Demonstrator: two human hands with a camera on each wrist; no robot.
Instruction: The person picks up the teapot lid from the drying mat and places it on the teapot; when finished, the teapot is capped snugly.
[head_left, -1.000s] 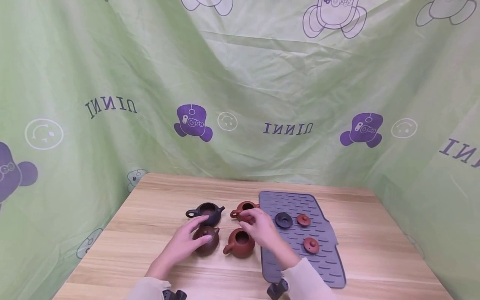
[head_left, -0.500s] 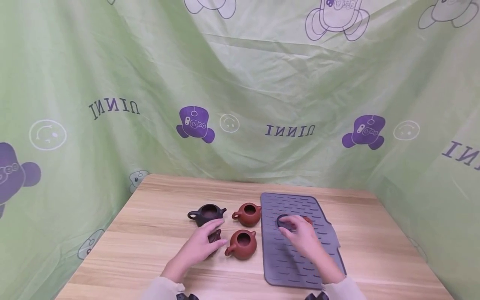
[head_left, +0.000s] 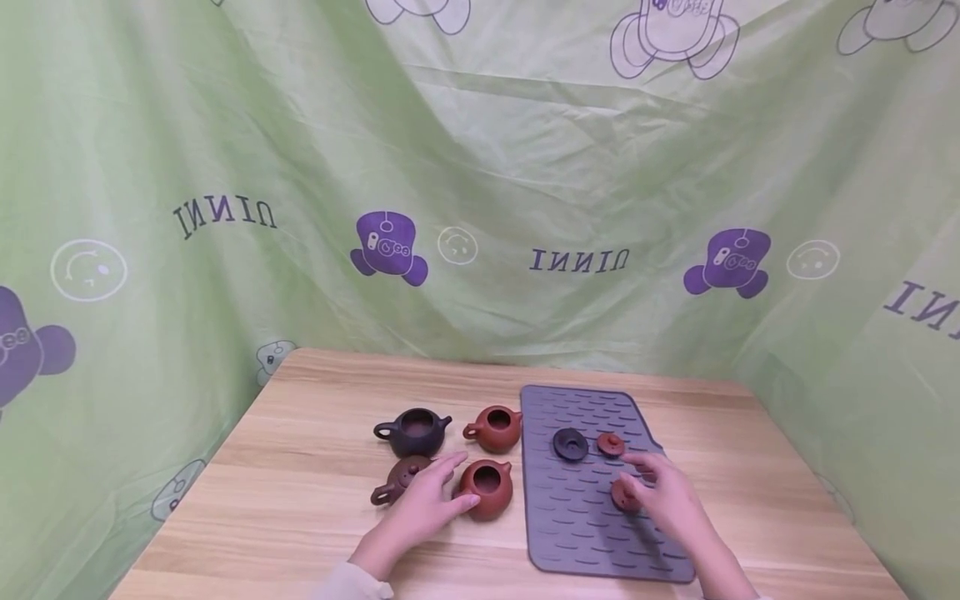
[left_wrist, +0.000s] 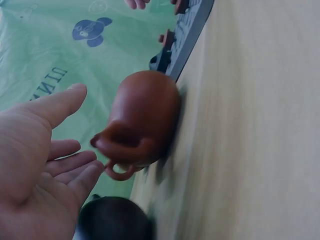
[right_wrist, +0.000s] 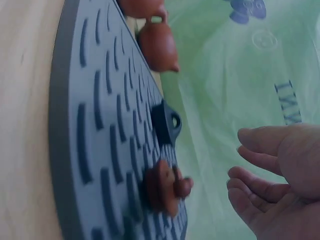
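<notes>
Beside the handle of the front red-brown teapot (head_left: 487,490) is my left hand (head_left: 423,504), thumb and fingers spread; in the left wrist view a small gap separates the hand (left_wrist: 45,160) from that lidless pot (left_wrist: 145,110). My right hand (head_left: 671,500) is over the grey mat (head_left: 577,533), its fingers around but apart from the front red lid (head_left: 625,495). The right wrist view shows the hand (right_wrist: 275,175) holding nothing, near the knobbed red lid (right_wrist: 165,187). The dark brown lidded teapot (head_left: 405,477) stands partly behind my left hand.
A black teapot (head_left: 415,432) and another red-brown one (head_left: 498,428) stand behind, both without lids. On the mat, a black lid (head_left: 571,445) and a second red lid (head_left: 611,445) lie farther back. A green printed cloth (head_left: 480,317) surrounds the wooden table (head_left: 315,467).
My right hand has moved from the rear red teapot past the black lid to the front red lid. My left hand has shifted right from the dark brown teapot, uncovering more of it.
</notes>
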